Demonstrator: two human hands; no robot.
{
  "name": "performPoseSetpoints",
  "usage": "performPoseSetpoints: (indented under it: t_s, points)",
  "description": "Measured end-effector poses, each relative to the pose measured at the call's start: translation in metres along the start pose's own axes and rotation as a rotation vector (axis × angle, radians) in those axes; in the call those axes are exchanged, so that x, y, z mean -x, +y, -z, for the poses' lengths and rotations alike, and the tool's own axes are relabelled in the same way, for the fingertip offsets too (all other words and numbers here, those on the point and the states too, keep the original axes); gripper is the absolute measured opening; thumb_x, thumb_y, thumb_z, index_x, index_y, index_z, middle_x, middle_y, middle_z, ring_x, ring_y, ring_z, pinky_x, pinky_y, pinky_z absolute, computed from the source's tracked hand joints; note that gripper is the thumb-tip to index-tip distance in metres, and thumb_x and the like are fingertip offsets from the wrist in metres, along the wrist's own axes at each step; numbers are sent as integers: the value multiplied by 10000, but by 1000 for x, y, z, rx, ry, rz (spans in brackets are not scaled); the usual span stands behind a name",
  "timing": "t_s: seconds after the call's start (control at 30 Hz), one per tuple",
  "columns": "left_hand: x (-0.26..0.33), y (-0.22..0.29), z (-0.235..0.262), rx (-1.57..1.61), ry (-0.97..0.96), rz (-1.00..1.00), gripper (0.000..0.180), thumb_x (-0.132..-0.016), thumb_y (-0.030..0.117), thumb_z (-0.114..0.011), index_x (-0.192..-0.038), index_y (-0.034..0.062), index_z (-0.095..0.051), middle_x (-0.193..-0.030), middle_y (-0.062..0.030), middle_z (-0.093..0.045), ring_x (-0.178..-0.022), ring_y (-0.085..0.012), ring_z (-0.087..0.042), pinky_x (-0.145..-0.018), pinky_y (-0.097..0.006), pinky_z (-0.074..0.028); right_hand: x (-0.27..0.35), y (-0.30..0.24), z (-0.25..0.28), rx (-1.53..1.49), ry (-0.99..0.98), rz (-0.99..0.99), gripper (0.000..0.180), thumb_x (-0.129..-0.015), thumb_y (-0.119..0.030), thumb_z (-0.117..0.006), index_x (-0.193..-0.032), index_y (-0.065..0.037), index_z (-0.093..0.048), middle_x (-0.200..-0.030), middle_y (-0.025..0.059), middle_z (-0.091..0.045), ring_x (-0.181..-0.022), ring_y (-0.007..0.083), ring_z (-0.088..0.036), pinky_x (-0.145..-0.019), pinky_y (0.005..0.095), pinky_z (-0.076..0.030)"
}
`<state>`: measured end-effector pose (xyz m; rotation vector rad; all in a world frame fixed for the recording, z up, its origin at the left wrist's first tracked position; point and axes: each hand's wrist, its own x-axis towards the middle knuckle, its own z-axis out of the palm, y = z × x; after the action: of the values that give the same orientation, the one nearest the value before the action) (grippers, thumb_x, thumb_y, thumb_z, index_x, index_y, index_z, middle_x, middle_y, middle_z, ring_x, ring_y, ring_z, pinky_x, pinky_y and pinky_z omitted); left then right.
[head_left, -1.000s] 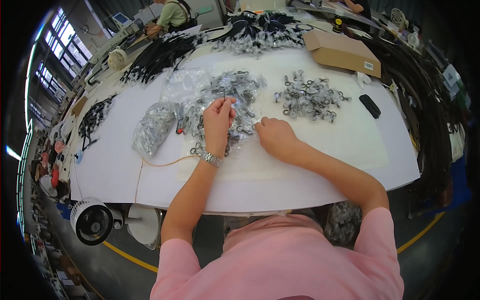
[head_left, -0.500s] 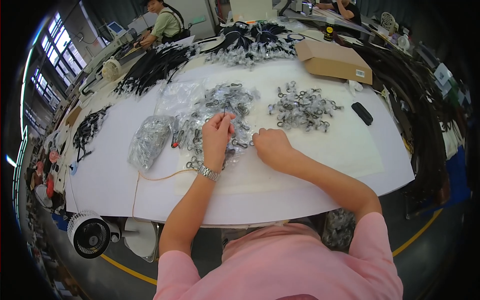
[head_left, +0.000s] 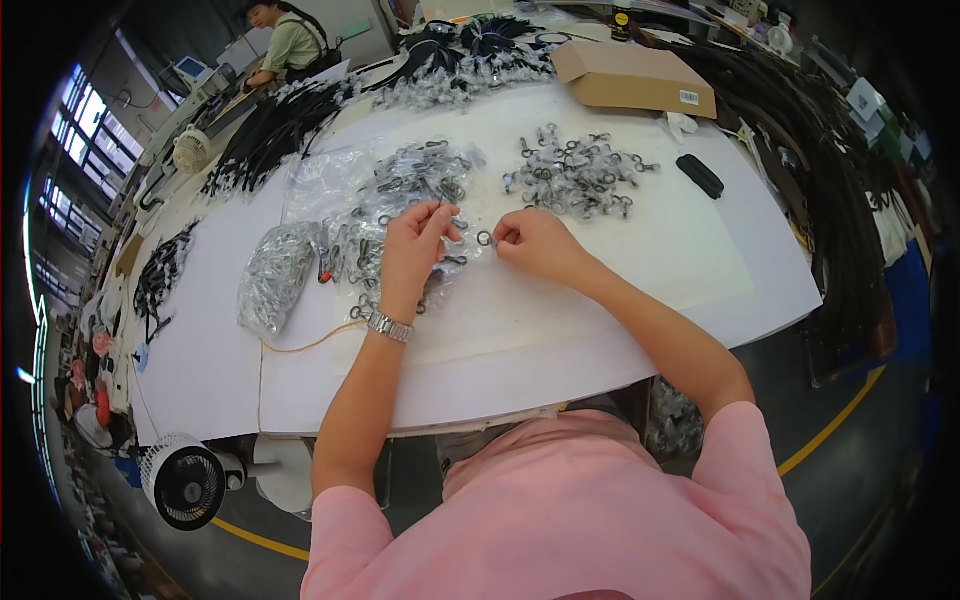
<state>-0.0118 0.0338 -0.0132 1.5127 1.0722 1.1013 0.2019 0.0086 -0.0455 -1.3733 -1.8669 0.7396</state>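
Over the near right side of a loose pile of dark metal swivel clasps in clear wrapping, my left hand is closed in a pinch. A thin dark tip shows above its fingers, too small to name. My right hand is closed too, its fingertips on a metal swivel clasp whose round ring sticks out to the left; the rest is hidden by the fingers. A second pile of clasps with clear wrapping lies beyond my right hand. Left of the first pile is a small tool with a red end.
A full clear plastic bag sits at the left, with an orange cord near it. Black straps lie at the far left; a cardboard box and a black case stand at the right. A fan is below the table edge. Another person sits beyond.
My right hand has moved slightly up, and the clasp's ring now shows beside its fingertips. My left hand stays pinched over the pile. The whole view has shifted a little.
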Motion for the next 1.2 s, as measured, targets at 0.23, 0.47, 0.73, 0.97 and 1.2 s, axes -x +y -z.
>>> performPoseSetpoints:
  t_s: [0.23, 0.47, 0.73, 0.97, 1.2]
  points:
    - [8, 6, -9, -159, -238, 68, 215, -990, 232, -699, -1036, 24, -730, -783, 16, -710, -543, -18, -463, -482, -203, -357, -5, -1, 5, -540, -115, -141, 162, -921, -104, -636, -1016, 8, -704, -794, 20, -697, -693, 91, -653, -662, 246, -546]
    - [4, 0, 0, -86, -217, 90, 193, -956, 219, -735, -942, 27, -713, -738, 21, -678, -541, -24, -470, -486, -202, -358, 1, -17, 21, -749, -252, -350, 261, -997, -260, -654, -1034, -9, -713, -914, 58, -734, -745, 107, -681, -699, 262, -573]
    - [9, -6, -9, -188, -235, 39, 211, -912, 229, -751, -876, 26, -706, -675, 16, -642, -560, -34, -519, -512, -239, -393, 9, -5, 14, -537, -283, -140, 310, -1025, -259, -645, -1083, 39, -709, -944, 87, -757, -817, 133, -732, -742, 285, -602]
    - [10, 5, -12, 43, -356, 30, 243, -925, 252, -767, -873, 25, -700, -700, 7, -659, -543, -40, -521, -483, -223, -391, 9, -27, 47, -732, -419, -305, 235, -986, -151, -642, -1095, 47, -704, -1009, 119, -747, -887, 206, -756, -782, 340, -622]
    - [12, -11, -10, -104, -291, -157, 291, -912, 261, -773, -808, 3, -687, -691, -37, -661, -598, -82, -587, -566, -278, -464, 7, -24, 36, -588, -482, -256, 175, -942, -118, -675, -1050, 17, -699, -925, 90, -737, -813, 171, -735, -738, 312, -606]
